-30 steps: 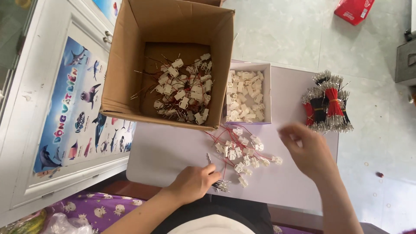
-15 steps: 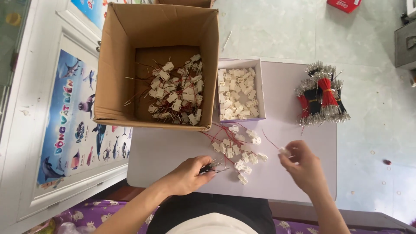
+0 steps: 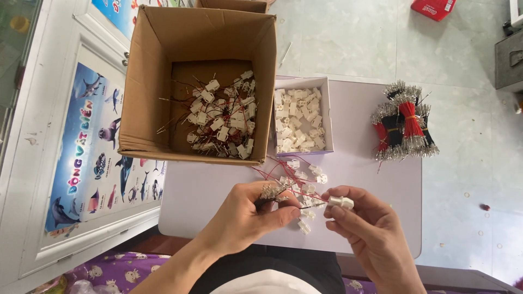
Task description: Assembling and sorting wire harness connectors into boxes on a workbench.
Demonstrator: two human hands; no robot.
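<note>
Nearest the camera, the left hand (image 3: 248, 218) was curled closed, thumb pressed over the index finger, pinching a thin dark and red pair of wires (image 3: 278, 195) whose bare metal ends showed just above the knuckles. Just beside it, the right hand (image 3: 365, 228) had its thumb and forefinger closed on a small white moulded plastic connector housing (image 3: 340, 202), blocky and hard-edged, held at the fingertips with the other fingers loosely bent below. The two hands were near each other, the wire ends pointing toward the housing but seemingly not yet inside it (the gap was too small to judge surely).

Beneath and just beyond the hands lay a loose heap of finished white connectors with red leads (image 3: 299, 179), tangled on the smooth pale lilac tabletop (image 3: 207, 190). Farther back, a small shallow white card tray (image 3: 327, 109) sat filled with bare white housings, packed in a jumble. Touching its left side stood a large brown corrugated cardboard box (image 3: 144, 103), open-topped, its floor strewn with more wired connectors. Well apart to the right lay several banded bundles of red and black wires (image 3: 404, 126), their stripped ends bristling silvery at both ends. Farthest off, the pale mottled tiled floor (image 3: 348, 38) looked glossy, with a red flat packet (image 3: 433, 7) at the top edge.
</note>
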